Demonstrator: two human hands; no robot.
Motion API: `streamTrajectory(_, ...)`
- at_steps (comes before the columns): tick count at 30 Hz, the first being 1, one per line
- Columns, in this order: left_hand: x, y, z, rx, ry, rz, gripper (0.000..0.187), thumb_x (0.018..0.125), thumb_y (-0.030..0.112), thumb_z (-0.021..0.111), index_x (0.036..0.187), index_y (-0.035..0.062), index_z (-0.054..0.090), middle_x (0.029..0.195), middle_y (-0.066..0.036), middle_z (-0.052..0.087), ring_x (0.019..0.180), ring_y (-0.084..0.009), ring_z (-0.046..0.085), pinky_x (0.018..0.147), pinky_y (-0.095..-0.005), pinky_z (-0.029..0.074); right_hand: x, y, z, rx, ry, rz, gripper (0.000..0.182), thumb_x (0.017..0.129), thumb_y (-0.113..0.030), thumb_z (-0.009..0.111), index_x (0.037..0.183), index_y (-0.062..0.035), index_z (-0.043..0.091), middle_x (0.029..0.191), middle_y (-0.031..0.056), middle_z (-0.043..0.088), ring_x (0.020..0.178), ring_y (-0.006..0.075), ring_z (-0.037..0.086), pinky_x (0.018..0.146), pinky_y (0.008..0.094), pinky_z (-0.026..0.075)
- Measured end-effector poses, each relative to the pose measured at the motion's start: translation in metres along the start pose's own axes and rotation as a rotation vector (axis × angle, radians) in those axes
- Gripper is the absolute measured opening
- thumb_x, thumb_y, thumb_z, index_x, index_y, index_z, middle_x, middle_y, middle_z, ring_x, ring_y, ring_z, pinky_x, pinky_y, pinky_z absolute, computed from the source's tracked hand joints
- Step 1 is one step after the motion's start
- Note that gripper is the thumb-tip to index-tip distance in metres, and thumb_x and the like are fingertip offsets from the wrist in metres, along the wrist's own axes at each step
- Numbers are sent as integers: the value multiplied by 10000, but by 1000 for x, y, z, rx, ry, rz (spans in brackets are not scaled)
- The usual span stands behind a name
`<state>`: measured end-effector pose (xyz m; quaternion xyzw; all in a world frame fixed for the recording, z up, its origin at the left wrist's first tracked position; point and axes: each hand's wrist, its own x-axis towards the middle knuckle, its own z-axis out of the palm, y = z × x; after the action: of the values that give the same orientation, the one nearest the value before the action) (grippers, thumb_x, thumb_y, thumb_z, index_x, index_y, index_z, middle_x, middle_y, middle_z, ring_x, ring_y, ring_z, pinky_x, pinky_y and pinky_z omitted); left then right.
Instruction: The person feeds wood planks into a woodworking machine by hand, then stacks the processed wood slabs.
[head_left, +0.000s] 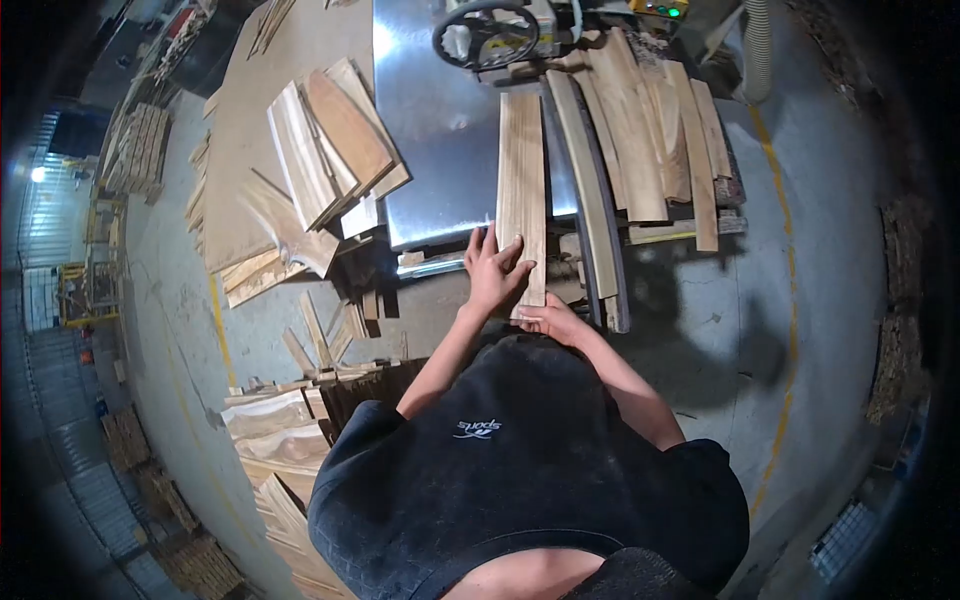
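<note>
A long pale wooden board (522, 170) lies lengthwise on the shiny metal machine table (440, 150), its near end sticking out past the table edge. My left hand (492, 272) rests flat on the board's near left side, fingers spread. My right hand (548, 318) grips the board's near end from below. A black handwheel (486, 34) sits at the far end of the table.
A stack of cut boards (640, 140) lies right of the held board. More wood offcuts (330, 150) are heaped on the left side. Piles of slabs (285, 440) stand on the concrete floor at lower left. A yellow floor line (790, 300) runs on the right.
</note>
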<state>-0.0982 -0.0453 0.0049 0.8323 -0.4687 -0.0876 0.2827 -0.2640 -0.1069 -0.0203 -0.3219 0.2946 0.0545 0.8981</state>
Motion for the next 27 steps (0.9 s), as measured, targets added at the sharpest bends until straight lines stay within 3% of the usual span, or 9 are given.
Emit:
streamTrajectory(4,41,8,34,20,30,53,563,765,552,703,1210,208,676,1464,-276,357,1401,-462,226,1089,-587,197,4,8,-23,456,178,-43,262,913,-156,651,1146,-72,562,947,14,648,884,155,638,674,238,491)
streamTrajectory(8,88,7,63,-9,21,39,605,783,578,670,1265,214,639,1477,-303,321,1430,-434,198,1102,-592,160,22,-11,-28,535,298,-195,263,970,-309,570,1096,-79,584,993,49,635,907,169,619,713,258,486)
streamTrajectory(12,133,-3,62,-23,-3,-7,619,775,603,659,1243,199,657,1488,-306,296,1437,-401,207,1113,-585,148,49,-46,-32,108,480,-147,511,967,-481,510,1103,3,599,969,106,677,781,173,662,620,273,489)
streamTrajectory(13,145,-4,59,-39,11,-6,617,764,598,667,1225,189,670,1488,-305,298,1439,-391,209,1115,-574,150,57,-55,-30,-68,566,-119,533,988,-481,453,1021,24,622,807,103,688,677,185,675,542,265,475)
streamTrajectory(19,203,-51,55,-176,17,131,518,748,524,714,1159,209,702,1488,-231,352,1429,-340,250,1106,-534,204,109,-97,-32,-60,696,-137,520,998,-452,433,906,27,615,637,87,635,542,172,640,407,248,359)
streamTrajectory(22,234,-90,-7,-331,-120,257,421,744,354,753,1107,146,707,1361,-186,516,1308,-364,434,1068,-483,350,127,-115,-40,30,766,-80,524,966,-496,503,887,9,616,636,53,596,529,172,609,410,243,338)
streamTrajectory(24,241,-118,-61,-125,294,287,362,733,263,762,1039,79,704,1217,-197,604,1166,-385,548,988,-459,442,138,-129,-45,38,794,-36,530,945,-511,539,875,8,615,622,40,581,527,169,606,415,244,332)
streamTrajectory(26,245,-167,-111,-113,545,89,294,741,230,748,958,39,691,938,-201,647,984,-382,607,905,-473,462,144,-145,-35,32,806,-46,527,941,-511,547,868,6,616,629,38,587,525,165,605,422,243,334)
streamTrajectory(27,236,-203,-122,-8,668,-160,275,685,223,767,857,37,660,972,-201,630,913,-366,588,775,-457,470,145,-154,-27,-17,838,-79,521,943,-508,543,865,1,616,632,35,591,535,166,610,429,243,338)
